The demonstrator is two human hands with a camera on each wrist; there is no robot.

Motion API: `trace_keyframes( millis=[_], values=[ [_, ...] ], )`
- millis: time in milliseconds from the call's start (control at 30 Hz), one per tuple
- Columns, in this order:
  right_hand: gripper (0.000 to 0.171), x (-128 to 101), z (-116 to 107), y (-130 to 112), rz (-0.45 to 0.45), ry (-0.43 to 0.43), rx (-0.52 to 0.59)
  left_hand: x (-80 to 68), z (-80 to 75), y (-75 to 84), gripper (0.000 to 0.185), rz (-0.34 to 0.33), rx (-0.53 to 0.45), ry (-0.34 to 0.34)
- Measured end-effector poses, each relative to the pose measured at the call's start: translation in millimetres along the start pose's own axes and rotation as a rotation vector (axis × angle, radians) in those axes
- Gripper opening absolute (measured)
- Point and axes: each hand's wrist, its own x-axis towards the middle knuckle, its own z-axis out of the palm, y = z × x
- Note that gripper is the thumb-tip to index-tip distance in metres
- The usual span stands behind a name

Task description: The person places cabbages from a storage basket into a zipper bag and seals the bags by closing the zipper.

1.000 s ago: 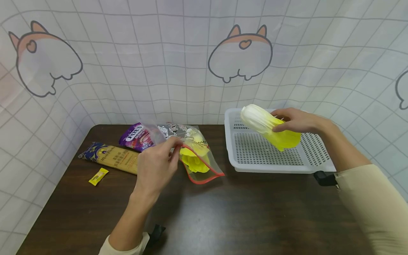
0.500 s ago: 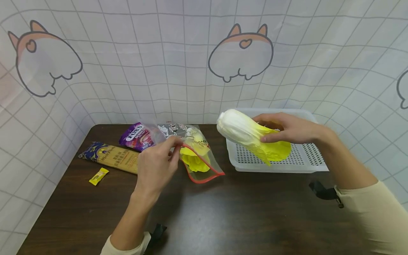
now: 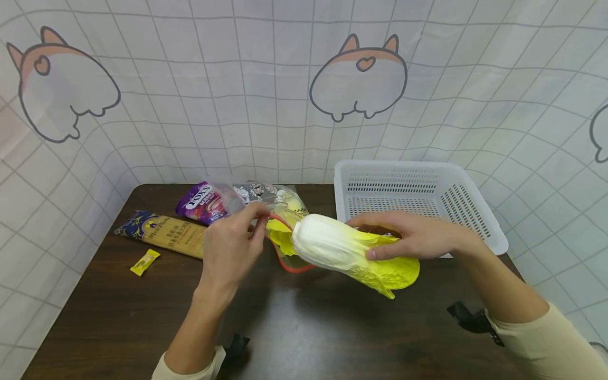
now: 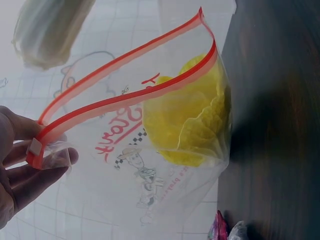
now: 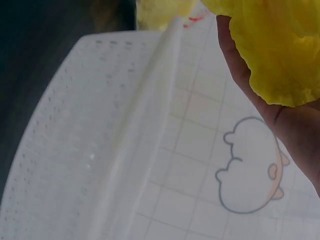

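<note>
The left hand [image 3: 231, 248] pinches one corner of a clear zip bag [image 3: 280, 224] by its red strip [image 4: 125, 95]. It lifts that edge so the bag's mouth gapes wide. Yellow leaves [image 4: 192, 125] already sit deep inside the bag.

The right hand [image 3: 412, 236] holds a toy cabbage [image 3: 351, 253], with fingers on top and thumb curled along its near side. The cabbage hangs over the dark table [image 3: 332, 327], white end pointing left at the bag's mouth, just beside it. It seems tipped that way so the thin end faces the opening.

A white basket [image 3: 480, 211] sits on the far right. On the far left lie a purple candy bag [image 3: 201, 203], a pack of noodles [image 3: 163, 233] and a small yellow packet [image 3: 144, 262].
</note>
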Motion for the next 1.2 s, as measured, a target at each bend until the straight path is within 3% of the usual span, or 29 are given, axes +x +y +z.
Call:
trace_keyframes(
  millis=[233,500,867,1200],
  values=[
    [0.052,11,34,5,0.083,-0.034,-0.007,-1.2,-0.5,0.3,0.009,-0.014,-0.006,-0.005],
    [0.046,20,62,8,0.145,-0.004,0.039,-2.8,-1.3,0.5,0.01,-0.025,0.01,-0.009],
    [0.042,16,81,4,0.252,0.162,0.151,-4.0,1.0,2.3,0.013,0.02,0.047,-0.015],
    [0.048,17,90,2,0.235,0.268,0.315,-6.4,0.3,1.2,0.016,0.055,0.054,-0.062]
  ],
)
